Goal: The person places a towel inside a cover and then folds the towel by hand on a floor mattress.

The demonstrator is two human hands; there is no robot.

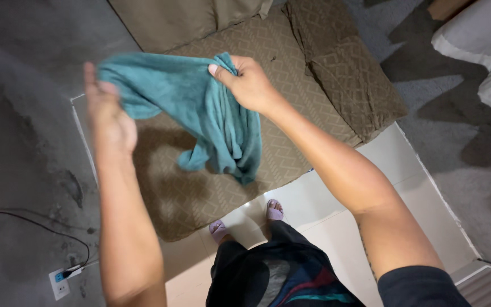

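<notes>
A teal towel (200, 108) is held in the air above a brown patterned mattress (291, 131), clear of its surface, with a shadow cast below it. The towel's upper edge runs roughly level between the two hands, which sets its long axis across the view; the remainder hangs bunched from the right-hand end, its lowest corner dropping toward the near edge of the mattress. The right hand (249, 84) is closed over a gathered corner, thumb pressed against the curled fingers, cloth pinched between them. The left hand (109, 111) is at the opposite end, palm turned inward, fingers extended and loosely spread; the cloth edge lies against its fingers, but whether they clamp it cannot be told from this view. Both hands are level with the towel, and the right carries most of its bulk. Beyond the mattress, on its far side, lie cushions (166, 20) of the same brown. On its near side, pale floor tiles (393, 165) show the person's feet in lilac slippers (274, 211). To its left, grey concrete floor (24, 113) holds a white wall-type socket (59, 282) with a black cable.
</notes>
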